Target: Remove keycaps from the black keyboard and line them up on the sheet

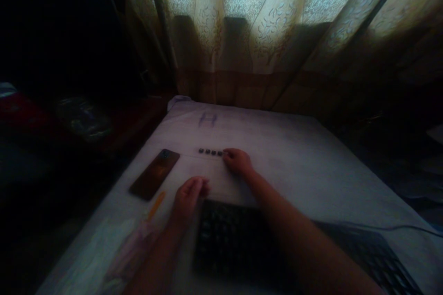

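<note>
The right hand (pixel 238 161) is pinching closed on the end piece of a row of small dark square keycaps (pixel 210 152) lying at its fingertips, risking nudging its neighbours askew, while the left hand (pixel 188 196) is resting loosely curled and empty beside a black keyboard (pixel 235 239)

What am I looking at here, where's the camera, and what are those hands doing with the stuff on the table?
There is no machine: this is one picture from a camera worn on a person's head, looking forward and down at their own bare hands. The room is dim, with a patterned curtain behind. A pale cloth-covered table carries a dark keyboard nearest the person, a phone lying flat to the left, and a small orange stick-like item near it. In the middle sits a short row of small dark keycaps. The right hand has its fingertips at the right end of that row. The left hand rests curled by the keyboard's far edge; whether its grip holds anything is too dark to tell.
</note>
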Demonstrator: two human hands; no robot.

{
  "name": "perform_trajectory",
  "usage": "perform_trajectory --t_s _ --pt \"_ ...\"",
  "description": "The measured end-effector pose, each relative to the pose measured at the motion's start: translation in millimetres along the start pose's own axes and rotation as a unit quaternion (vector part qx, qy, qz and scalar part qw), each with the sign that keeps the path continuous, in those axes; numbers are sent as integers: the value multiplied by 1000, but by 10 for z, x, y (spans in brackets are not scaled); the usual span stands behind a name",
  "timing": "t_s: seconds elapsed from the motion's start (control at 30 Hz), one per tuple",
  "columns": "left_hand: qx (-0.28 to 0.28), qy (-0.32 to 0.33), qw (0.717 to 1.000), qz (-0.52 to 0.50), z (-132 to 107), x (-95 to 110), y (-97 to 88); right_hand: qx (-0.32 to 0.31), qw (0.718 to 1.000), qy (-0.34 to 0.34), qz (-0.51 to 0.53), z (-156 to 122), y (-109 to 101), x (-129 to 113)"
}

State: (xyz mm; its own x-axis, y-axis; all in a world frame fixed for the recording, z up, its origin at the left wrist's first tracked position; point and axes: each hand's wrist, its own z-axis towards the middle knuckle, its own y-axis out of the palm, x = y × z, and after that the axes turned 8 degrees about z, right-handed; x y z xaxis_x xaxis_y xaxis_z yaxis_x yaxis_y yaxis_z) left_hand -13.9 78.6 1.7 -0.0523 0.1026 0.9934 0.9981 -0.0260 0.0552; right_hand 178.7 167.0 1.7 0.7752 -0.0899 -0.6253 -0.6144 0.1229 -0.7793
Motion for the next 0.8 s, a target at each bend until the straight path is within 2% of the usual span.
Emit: perform_trajectory --t_s 0.2,0.47,0.63,0.8 --pt "-4 -8 1000 -19 -5 17 5 -30 999 -12 16 -249 -253 22" --pt "0 0 1000 -4 2 9 12 -76 996 -30 47 -1157 -720 -7" --pt "3 8 1000 12 0 11 16 -183 982 -37 -20 -1562 -821 -169" --pt "2 15 1000 25 3 16 13 -208 976 0 -70 -1743 -841 -258"
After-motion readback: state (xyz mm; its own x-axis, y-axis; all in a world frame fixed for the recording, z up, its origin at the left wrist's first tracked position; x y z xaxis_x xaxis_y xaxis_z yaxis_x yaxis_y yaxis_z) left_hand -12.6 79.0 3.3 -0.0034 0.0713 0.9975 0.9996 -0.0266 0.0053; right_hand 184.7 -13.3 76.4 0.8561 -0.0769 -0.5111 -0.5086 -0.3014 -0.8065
